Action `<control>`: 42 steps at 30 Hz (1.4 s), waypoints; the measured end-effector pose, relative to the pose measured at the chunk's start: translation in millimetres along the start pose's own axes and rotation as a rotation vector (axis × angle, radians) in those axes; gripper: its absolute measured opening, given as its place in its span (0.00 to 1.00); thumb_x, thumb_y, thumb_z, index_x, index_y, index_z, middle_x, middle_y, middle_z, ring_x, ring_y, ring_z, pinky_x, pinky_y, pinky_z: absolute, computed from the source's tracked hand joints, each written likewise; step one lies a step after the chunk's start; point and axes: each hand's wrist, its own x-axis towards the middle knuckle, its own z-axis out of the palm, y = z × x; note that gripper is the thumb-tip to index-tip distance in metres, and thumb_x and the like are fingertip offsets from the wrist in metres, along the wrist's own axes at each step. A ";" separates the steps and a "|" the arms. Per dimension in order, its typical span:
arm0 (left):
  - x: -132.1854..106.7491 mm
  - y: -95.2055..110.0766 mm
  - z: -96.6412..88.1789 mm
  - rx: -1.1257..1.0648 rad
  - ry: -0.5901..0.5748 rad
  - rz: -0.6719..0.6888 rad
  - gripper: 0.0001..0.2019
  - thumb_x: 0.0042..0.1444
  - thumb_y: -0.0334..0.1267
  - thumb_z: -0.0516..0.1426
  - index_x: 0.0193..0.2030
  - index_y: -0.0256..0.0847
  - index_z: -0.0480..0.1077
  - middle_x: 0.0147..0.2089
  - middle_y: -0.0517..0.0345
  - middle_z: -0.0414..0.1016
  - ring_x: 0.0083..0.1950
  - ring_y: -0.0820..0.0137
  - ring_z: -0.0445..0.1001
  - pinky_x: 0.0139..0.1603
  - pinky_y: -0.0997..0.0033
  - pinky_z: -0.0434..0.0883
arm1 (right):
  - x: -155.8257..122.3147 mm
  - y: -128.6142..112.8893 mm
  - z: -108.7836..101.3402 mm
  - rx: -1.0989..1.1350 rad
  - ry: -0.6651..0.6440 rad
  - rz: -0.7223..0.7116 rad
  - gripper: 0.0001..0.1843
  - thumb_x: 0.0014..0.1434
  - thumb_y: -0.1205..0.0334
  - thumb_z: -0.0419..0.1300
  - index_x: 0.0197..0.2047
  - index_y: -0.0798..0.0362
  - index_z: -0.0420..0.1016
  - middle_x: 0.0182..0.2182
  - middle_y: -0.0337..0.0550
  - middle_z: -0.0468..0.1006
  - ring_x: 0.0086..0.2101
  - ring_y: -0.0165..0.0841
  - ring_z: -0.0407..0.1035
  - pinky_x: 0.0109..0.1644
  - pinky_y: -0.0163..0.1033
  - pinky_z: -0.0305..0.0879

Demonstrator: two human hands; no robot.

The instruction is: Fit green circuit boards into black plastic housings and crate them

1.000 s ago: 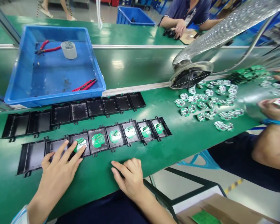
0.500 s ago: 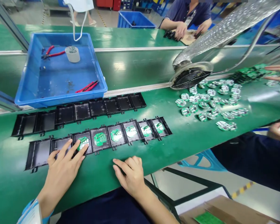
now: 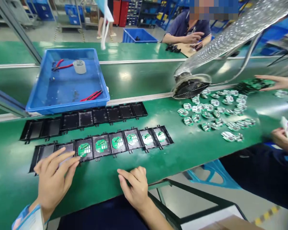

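My left hand hovers over the left end of the front row of black plastic cases, fingers spread and nothing seen in them. Its thumb and index fingertips are by the lower edge of a case holding a round green circuit board. Several more cases to the right each hold one such board, among them a circuit board in the adjoining case. My right hand rests near the table's front edge, fingers curled and index close to thumb, with nothing visible in it.
Behind lies a second row of black cases. A blue tray holds red-handled pliers, a tape roll and a red cutter. Loose boards spread right under a fan duct. Another person's hand reaches in.
My left hand has drawn back left and down, off the board in the third case, which now shows fully. My right hand stays nearly still. The camera view has tilted up slightly.
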 end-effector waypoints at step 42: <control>312.9 348.1 301.6 -0.547 -0.819 -0.277 0.15 0.61 0.51 0.61 0.41 0.42 0.79 0.47 0.51 0.81 0.57 0.57 0.74 0.63 0.48 0.63 | -3.6 142.4 -105.6 -0.217 0.415 0.422 0.19 0.68 0.65 0.57 0.24 0.50 0.62 0.19 0.33 0.60 0.23 0.28 0.54 0.28 0.39 0.50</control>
